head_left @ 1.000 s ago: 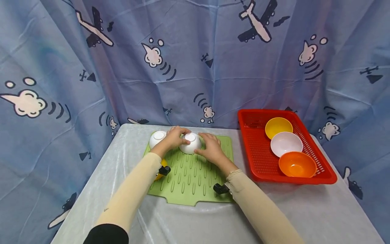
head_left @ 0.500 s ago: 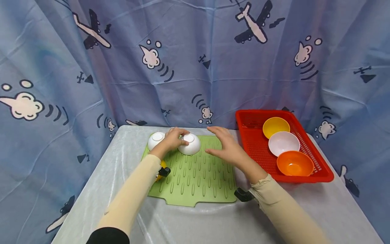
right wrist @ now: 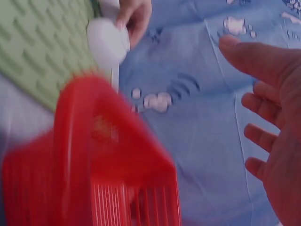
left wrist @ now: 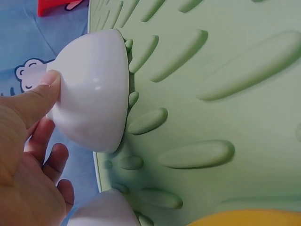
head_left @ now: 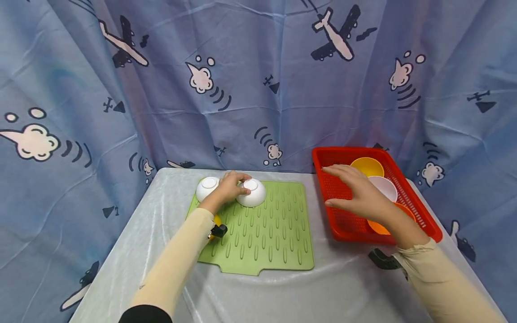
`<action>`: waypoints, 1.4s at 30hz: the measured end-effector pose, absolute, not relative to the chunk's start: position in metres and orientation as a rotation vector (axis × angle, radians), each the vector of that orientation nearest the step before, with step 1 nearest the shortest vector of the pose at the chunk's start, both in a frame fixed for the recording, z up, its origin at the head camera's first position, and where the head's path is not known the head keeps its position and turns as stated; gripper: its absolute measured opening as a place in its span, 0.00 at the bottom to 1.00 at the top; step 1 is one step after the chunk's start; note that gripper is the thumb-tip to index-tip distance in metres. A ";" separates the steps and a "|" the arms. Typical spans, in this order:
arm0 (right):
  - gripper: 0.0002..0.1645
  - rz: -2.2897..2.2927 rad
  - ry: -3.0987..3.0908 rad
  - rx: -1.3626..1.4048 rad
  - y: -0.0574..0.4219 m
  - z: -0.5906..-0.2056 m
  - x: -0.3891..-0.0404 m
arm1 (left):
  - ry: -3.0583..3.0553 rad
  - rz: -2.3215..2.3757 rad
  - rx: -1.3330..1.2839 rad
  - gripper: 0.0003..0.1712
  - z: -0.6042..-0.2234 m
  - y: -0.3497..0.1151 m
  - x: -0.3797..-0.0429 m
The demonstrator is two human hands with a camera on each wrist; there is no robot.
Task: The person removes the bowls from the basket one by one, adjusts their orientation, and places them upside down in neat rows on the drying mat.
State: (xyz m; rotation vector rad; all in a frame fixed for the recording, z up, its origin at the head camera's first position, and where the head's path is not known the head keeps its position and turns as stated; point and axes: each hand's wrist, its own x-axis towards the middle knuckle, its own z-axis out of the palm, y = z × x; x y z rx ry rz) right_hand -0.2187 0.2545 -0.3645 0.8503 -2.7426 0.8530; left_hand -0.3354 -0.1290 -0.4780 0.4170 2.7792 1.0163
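An upside-down white bowl (head_left: pixel 254 198) stands at the back of the green drying mat (head_left: pixel 278 224). My left hand (head_left: pixel 229 187) pinches it by its base; in the left wrist view the thumb (left wrist: pixel 49 87) presses against the bowl's foot. Just left of it, partly behind that hand, sits a second upturned white bowl (head_left: pixel 206 189). A yellow item (head_left: pixel 217 221) on the mat is mostly hidden by the left wrist. Over the red basket (head_left: pixel 335 217) hovers my right hand (head_left: pixel 365 197), fingers spread apart from the thumb, holding nothing.
Inside the basket are a yellow bowl (head_left: pixel 369 166), a pale pink bowl (head_left: pixel 385 186) and an orange bowl (head_left: pixel 407 211), partly covered by the right hand. A blue patterned curtain (head_left: pixel 242 98) hangs behind the grey-white tabletop (head_left: pixel 282 298).
My right hand has let go of the white bowl and moved right, from the mat to above the red basket. My left hand has stayed on the bowl.
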 end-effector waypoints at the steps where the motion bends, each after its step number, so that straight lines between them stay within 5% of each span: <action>1: 0.49 0.843 -2.755 0.836 0.263 -0.365 -0.217 | 2.782 1.016 0.414 0.31 -0.479 -0.129 -0.335; 18: 0.48 0.802 -3.013 0.643 0.397 -0.388 -0.221 | 2.856 0.960 0.379 0.31 -0.479 -0.130 -0.331; 42: 0.52 0.389 -3.133 0.705 0.437 -0.425 -0.217 | 2.831 1.042 0.364 0.31 -0.484 -0.123 -0.325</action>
